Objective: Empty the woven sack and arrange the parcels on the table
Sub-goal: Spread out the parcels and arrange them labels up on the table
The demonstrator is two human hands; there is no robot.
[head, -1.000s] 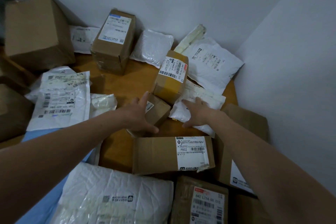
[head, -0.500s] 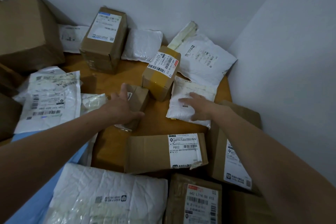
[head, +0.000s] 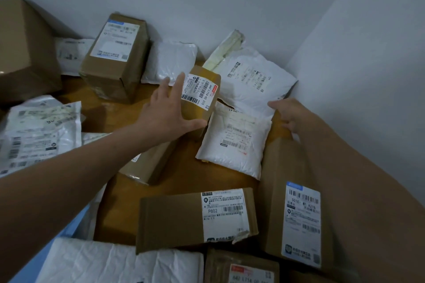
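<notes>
Parcels cover a wooden table [head: 179,181] set in a wall corner; no woven sack is in view. My left hand [head: 165,108] lies with straight fingers against the left side of a small yellow-taped box [head: 202,108], thumb along its near edge. My right hand [head: 285,115] curls its fingers over the far end of a long brown box with a blue-edged label [head: 282,172] at the right. Between the two hands lies a white mailer [head: 232,147]. A small brown box [head: 147,163] sits under my left forearm.
A flat brown box marked P802 [head: 174,220] lies in front. A large white mailer [head: 250,80], a padded white mailer [head: 170,60] and a tall brown box [head: 115,57] line the back wall. More mailers [head: 39,131] and a big carton [head: 23,48] fill the left.
My left hand left the small brown box and went up to the yellow-taped box. My right hand slid off the white mailer to the far end of the long brown box.
</notes>
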